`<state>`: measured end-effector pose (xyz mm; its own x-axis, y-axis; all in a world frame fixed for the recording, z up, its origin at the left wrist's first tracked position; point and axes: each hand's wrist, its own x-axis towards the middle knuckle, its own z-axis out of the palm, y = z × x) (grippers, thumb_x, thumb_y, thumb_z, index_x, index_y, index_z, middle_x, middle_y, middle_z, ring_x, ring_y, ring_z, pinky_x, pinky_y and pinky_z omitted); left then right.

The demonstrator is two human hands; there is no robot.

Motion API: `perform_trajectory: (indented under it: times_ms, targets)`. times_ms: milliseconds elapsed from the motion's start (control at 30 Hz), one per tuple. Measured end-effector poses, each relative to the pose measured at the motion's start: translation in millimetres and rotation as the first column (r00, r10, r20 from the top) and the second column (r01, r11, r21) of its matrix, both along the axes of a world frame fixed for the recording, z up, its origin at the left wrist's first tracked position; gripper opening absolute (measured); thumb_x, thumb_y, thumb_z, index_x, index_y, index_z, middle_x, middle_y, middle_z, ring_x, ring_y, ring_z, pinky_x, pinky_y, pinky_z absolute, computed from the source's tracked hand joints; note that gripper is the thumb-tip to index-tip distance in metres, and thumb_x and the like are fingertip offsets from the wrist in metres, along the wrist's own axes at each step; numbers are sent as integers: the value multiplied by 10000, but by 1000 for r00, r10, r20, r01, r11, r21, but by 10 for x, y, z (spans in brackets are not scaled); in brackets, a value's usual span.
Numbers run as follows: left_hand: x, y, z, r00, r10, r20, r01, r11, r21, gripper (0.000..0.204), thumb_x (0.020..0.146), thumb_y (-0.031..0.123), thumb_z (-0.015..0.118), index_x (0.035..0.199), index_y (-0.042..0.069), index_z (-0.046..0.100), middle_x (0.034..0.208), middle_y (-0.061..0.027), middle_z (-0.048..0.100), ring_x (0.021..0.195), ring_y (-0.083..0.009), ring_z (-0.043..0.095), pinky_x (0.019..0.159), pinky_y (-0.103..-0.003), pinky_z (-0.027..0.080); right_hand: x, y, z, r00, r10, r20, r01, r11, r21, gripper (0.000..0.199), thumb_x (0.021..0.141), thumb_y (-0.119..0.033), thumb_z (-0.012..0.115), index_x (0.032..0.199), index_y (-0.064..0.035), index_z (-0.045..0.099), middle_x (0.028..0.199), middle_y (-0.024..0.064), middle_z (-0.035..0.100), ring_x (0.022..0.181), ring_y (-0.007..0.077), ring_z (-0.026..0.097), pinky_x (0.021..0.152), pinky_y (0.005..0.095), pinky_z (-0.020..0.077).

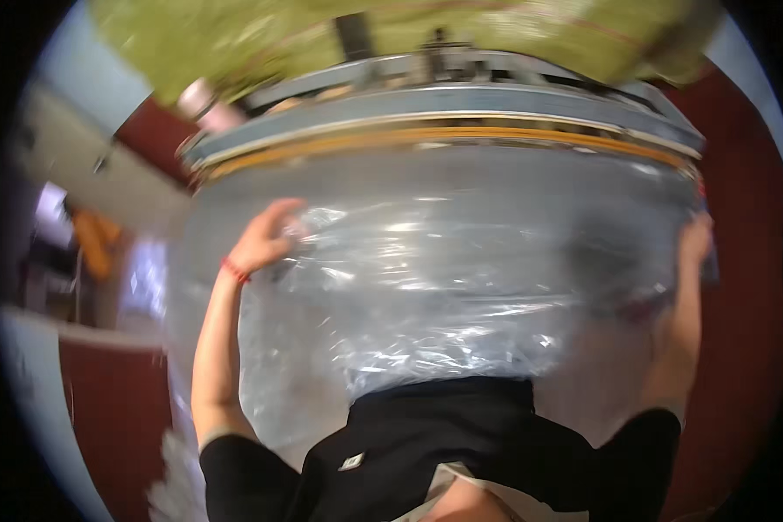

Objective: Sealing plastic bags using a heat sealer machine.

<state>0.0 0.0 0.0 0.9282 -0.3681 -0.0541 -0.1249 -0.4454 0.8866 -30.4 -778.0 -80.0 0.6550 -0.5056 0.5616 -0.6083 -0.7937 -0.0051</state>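
At nine o'clock, the left hand (268, 233) presses curled fingers onto a wide sheet of clear crinkled plastic film (444, 287) spread centrally below a grey, orange-edged machine bar (444, 130). At three o'clock, the right hand (694, 248) grips the film's edge; finger positions unclear.

One head-worn fisheye looks steeply down, very near, onto clear plastic sheet (426, 287) over a machine bed (444, 130).

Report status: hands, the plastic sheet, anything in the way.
Left hand gripping clear plastic sheet. Right hand at its far edge, grip unclear. Sheet spans machine edge. Nothing blocking.
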Motion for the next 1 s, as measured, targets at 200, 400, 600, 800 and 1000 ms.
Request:
perform_trajectory:
  times_ms: [200, 400, 600, 800, 1000]
  targets:
    - [-216, 1556, 332, 943, 184, -277, -2, 836, 549, 24, 711, 36, 558, 718, 24, 578, 614, 7, 540, 505, -70, 484, 434, -224, 391, 38, -835, -436, 993, -103, 62, 91, 980, 176, 231, 884, -268, 359, 1014, -93, 434, 957, 187, 580, 891, 386, 541, 708, 454, 425]
    - [-315, 2648, 1209, 740, 366, 565, -672, 366, 643, 78, 683, 27, 571, 760, 38, 564, 653, -44, 577, 588, -181, 544, 543, -296, 445, 83, -690, -383, 992, -130, 7, 126, 971, 201, 251, 888, -279, 351, 1032, -94, 440, 996, 158, 577, 920, 358, 538, 727, 434, 423]
    - [-288, 1187, 418, 566, -142, 812, -535, 686, 493, 288, 720, 59, 554, 1004, 38, 519, 1037, -129, 527, 976, -300, 497, 830, -398, 398, -15, -506, -253, 989, -141, 53, 127, 970, 207, 223, 863, -216, 350, 1032, -99, 435, 986, 161, 579, 907, 360, 539, 719, 440, 421]
    - [-312, 1773, -723, 907, 80, 414, -367, 635, 680, 531, 855, 328, 461, 1308, 96, 311, 1390, -110, 213, 1295, -276, 158, 1018, -431, 186, 36, -779, -399, 991, -137, -2, 135, 971, 197, 238, 838, -177, 337, 1050, -124, 433, 964, 162, 580, 871, 372, 542, 688, 447, 417]
    - [-67, 1528, -625, 831, 99, 547, -512, 518, 685, 521, 774, 229, 539, 1247, 69, 391, 1334, -156, 306, 1262, -303, 236, 1003, -419, 232, -10, -1002, -491, 991, -113, 71, 94, 969, 229, 253, 867, -229, 364, 1074, -130, 470, 1011, 148, 574, 899, 352, 539, 716, 422, 420]
